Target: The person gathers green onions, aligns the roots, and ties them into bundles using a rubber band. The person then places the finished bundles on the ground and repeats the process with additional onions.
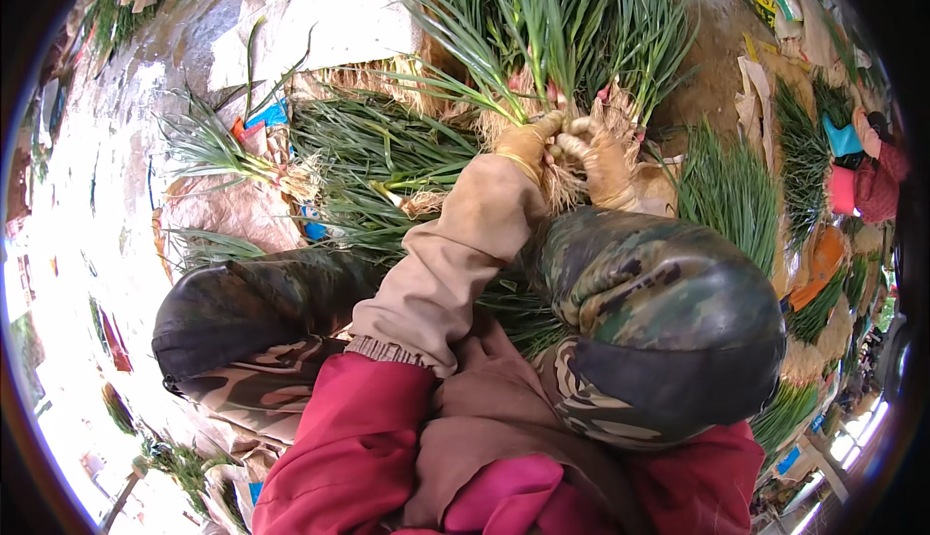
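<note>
My left hand [532,144], in a tan glove, reaches forward at the near edge of a pile of green onion plants [552,19] with pale, stringy roots. Close beside it, my right hand [597,157] curls its gloved fingers around the base of some plants. The fingertips of both hands nearly meet over a clump of roots [559,183]; reddish bulbs show just beyond them. Exactly which stems each hand grips is partly hidden by the gloves. More green onions [378,139] lie flat to the left of my hands, roots showing along the far side.
A small bunch of onions [232,150] rests at the left near brown paper sacking [225,212]. My knees in camouflage boots [654,281] frame the work spot. Further bundles [726,186] stand at the right. Another person's dark red sleeve [878,179] shows at the far right.
</note>
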`<move>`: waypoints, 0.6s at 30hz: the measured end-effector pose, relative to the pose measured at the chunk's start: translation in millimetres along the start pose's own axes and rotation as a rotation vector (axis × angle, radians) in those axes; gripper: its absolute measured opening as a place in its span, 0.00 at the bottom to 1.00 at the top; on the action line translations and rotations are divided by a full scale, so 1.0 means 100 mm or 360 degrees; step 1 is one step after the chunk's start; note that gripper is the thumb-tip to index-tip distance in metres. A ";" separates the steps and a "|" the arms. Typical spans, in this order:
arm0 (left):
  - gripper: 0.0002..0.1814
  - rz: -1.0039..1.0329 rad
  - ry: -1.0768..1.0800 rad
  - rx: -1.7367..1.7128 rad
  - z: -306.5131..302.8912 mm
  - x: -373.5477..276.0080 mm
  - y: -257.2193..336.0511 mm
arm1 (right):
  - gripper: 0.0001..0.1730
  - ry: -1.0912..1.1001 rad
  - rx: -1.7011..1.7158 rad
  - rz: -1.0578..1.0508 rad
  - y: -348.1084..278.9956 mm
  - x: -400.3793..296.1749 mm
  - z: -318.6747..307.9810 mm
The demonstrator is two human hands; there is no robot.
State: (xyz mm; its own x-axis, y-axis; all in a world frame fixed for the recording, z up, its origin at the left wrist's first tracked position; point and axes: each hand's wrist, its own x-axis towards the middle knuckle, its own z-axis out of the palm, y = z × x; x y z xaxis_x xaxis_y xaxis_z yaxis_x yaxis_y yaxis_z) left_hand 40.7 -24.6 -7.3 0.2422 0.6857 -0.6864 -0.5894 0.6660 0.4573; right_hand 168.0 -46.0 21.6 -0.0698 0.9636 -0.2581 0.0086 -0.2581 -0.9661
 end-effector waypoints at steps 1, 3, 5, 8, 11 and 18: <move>0.08 -0.0031 0.0096 0.0098 0.08 -0.08 0.04 | 0.05 0.0126 -0.0112 0.0052 -0.03 0.00 -0.11; 0.08 0.0135 -0.0012 0.0085 0.14 -0.12 -0.01 | 0.04 0.0439 0.0324 -0.0019 0.17 0.06 -0.56; 0.08 0.0162 0.0100 0.0171 0.05 -0.23 0.12 | 0.03 0.0494 0.0195 -0.0112 0.14 -0.04 -1.02; 0.08 0.0060 0.0109 0.0149 -0.42 -0.29 0.34 | 0.06 0.1133 -0.1175 -0.0312 -0.14 -0.47 -1.66; 0.08 0.0130 0.0087 0.0077 -0.31 -0.39 0.28 | 0.11 0.1418 -0.1888 -0.0010 0.04 -1.47 -3.11; 0.16 0.0105 -0.0205 0.0399 -0.47 -0.48 0.30 | 0.16 0.0890 -0.1328 0.0010 0.04 -1.57 -2.64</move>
State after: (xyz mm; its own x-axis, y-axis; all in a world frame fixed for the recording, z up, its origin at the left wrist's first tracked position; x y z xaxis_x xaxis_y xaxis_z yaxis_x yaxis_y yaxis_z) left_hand -25.1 -51.7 12.8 0.3146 0.7511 -0.5804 -0.4020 0.6594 0.6353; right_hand 442.1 -179.9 56.1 0.4096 0.9120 -0.0233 0.7190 -0.3384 -0.6071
